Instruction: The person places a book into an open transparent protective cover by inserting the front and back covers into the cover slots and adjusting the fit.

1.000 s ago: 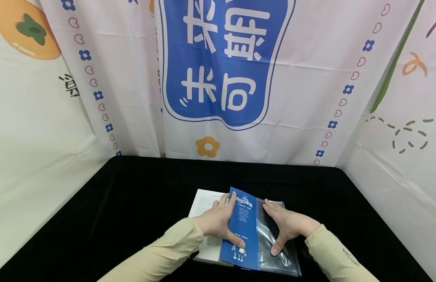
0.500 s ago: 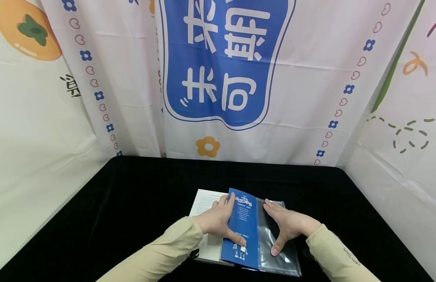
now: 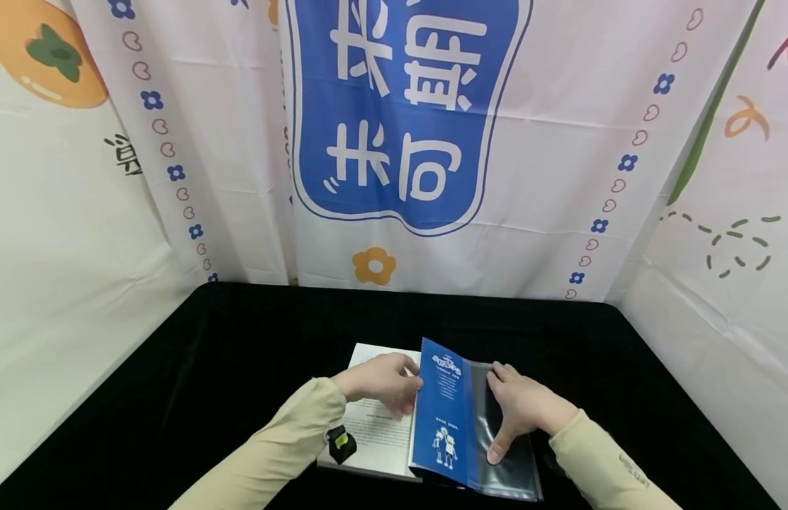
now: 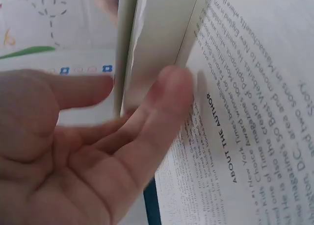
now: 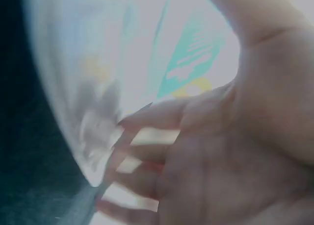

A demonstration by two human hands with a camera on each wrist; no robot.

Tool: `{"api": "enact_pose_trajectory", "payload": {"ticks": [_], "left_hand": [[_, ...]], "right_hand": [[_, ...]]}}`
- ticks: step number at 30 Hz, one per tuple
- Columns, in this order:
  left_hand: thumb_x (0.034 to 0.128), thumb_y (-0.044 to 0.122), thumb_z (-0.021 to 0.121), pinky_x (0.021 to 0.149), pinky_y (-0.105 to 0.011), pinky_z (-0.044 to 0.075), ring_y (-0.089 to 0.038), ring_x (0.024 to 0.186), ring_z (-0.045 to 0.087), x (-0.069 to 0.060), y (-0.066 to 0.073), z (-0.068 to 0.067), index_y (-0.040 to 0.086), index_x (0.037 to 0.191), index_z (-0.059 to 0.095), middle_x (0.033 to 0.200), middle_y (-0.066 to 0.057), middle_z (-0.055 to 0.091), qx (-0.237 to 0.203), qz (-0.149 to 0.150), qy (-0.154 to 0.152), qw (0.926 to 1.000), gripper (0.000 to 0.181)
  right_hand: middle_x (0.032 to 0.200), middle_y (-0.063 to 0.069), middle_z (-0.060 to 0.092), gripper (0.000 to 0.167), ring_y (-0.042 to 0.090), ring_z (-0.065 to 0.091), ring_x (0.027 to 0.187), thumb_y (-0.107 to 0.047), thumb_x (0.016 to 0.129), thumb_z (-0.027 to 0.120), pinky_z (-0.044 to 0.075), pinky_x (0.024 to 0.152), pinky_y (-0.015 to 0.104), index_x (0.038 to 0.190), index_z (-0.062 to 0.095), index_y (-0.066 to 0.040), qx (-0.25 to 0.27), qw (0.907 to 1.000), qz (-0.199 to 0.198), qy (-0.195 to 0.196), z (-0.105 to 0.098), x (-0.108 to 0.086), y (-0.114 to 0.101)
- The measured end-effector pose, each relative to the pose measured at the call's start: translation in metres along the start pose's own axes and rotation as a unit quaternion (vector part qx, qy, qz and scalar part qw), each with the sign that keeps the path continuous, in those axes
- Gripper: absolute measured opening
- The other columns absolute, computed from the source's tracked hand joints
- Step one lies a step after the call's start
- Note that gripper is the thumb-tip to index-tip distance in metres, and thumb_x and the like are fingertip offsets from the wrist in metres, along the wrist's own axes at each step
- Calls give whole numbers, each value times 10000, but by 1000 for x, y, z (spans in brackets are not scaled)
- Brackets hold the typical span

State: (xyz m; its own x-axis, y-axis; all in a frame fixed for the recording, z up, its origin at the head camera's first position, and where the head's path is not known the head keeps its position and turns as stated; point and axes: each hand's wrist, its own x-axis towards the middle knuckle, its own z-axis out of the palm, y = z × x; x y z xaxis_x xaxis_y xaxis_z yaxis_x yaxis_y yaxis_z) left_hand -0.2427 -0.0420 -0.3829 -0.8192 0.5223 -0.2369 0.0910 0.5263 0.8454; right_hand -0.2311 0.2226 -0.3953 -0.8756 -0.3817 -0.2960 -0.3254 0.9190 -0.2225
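Note:
In the head view, an open book (image 3: 375, 435) lies with printed pages facing up. At its right a blue printed flap (image 3: 446, 407) stands slightly raised, joined to a clear plastic cover (image 3: 511, 476). My left hand (image 3: 383, 382) is at the flap's left edge. The left wrist view shows the thumb of that hand (image 4: 73, 151) near the edge and bent fingers before the "About the author" page, with a gap between thumb and fingers. My right hand (image 3: 524, 404) rests spread on the plastic cover; the right wrist view is hazy, with the fingers blurred.
A black cloth-covered table (image 3: 254, 382) lies under the book. White printed curtains (image 3: 547, 177) stand behind and on both sides. A black band with a yellow-green patch (image 3: 341, 445) sits at the left wrist.
My left hand has lifted off the blue flap's face and moved left to its edge, baring more page. The flap has shifted right and tilts up more. My right hand stays nearly still.

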Motion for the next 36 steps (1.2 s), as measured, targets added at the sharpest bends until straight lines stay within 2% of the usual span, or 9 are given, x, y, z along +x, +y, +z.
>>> {"api": "enact_pose_trajectory", "payload": {"ticks": [2, 5, 10, 12, 17, 22, 26, 29, 36], "left_hand": [[990, 141, 598, 631, -377, 581, -257, 715, 679, 1, -6, -3, -45, 1101, 616, 814, -138, 677, -133, -31, -210, 9997, 218], [983, 159, 621, 667, -376, 582, -266, 745, 688, 1, -13, -7, -14, 1030, 644, 833, -145, 690, -362, -48, -540, 9979, 180], [978, 129, 631, 708, -391, 584, -275, 752, 700, -3, -21, -14, -45, 1042, 619, 865, -188, 701, -1193, -251, -1018, 9873, 185], [977, 118, 629, 731, -392, 581, -262, 772, 698, -5, -23, -15, -50, 1021, 636, 881, -185, 701, -1366, -305, -1161, 9833, 174], [980, 102, 614, 747, -391, 578, -252, 783, 696, -8, -25, -14, -54, 985, 676, 891, -189, 698, -1556, -304, -1243, 9795, 168], [988, 154, 609, 730, -383, 581, -241, 759, 697, -6, -25, -13, -49, 968, 685, 885, -201, 698, -1630, -309, -1154, 9794, 218], [985, 182, 622, 726, -387, 582, -243, 758, 701, -5, -24, -12, -43, 970, 691, 891, -205, 700, -1658, -343, -1152, 9788, 236], [983, 177, 625, 722, -388, 583, -241, 751, 700, -4, -24, -12, -43, 971, 693, 888, -206, 701, -1685, -391, -1128, 9785, 231], [990, 173, 616, 718, -386, 583, -243, 751, 701, 0, -23, -9, -47, 963, 696, 881, -200, 700, -1679, -358, -1105, 9789, 236]], "right_hand": [[1483, 352, 295, 1337, 520, 270, 1358, -626, 431, 922, 285, 1059, 616, 1398, 416, 146, -204, 9995, 238, 97, -1, -2, -4], [1434, 355, 354, 1249, 508, 338, 1305, -572, 453, 945, 347, 1012, 611, 1362, 469, 141, -146, 9990, 383, 148, -2, -5, -6], [1312, 370, 398, 1129, 444, 441, 1162, -356, 521, 986, 443, 926, 546, 1339, 439, 198, 568, 9974, 355, 250, -2, -8, 0], [1182, 332, 481, 998, 390, 510, 1032, -292, 542, 984, 485, 847, 504, 1256, 495, 205, 969, 9938, 434, 346, -2, -8, 6], [943, 168, 614, 761, 261, 575, 832, -221, 597, 959, 525, 741, 442, 1123, 569, 166, 1736, 9806, 604, 677, 0, -9, 23], [910, 128, 639, 861, 237, 598, 855, -206, 629, 942, 532, 788, 450, 1235, 509, 226, 2032, 9723, 704, 918, 2, -11, 30], [880, 98, 639, 768, 214, 638, 784, -165, 678, 908, 542, 750, 427, 1229, 529, 214, 2494, 9585, 872, 1070, 4, -16, 34], [849, 89, 636, 686, 208, 658, 703, -111, 730, 866, 549, 715, 414, 1233, 526, 208, 2931, 9442, 920, 1189, 7, -20, 36], [846, 131, 625, 576, 270, 683, 703, -25, 793, 791, 573, 699, 400, 1218, 494, 225, 3859, 9082, 960, 1303, 12, -24, 40]]}}
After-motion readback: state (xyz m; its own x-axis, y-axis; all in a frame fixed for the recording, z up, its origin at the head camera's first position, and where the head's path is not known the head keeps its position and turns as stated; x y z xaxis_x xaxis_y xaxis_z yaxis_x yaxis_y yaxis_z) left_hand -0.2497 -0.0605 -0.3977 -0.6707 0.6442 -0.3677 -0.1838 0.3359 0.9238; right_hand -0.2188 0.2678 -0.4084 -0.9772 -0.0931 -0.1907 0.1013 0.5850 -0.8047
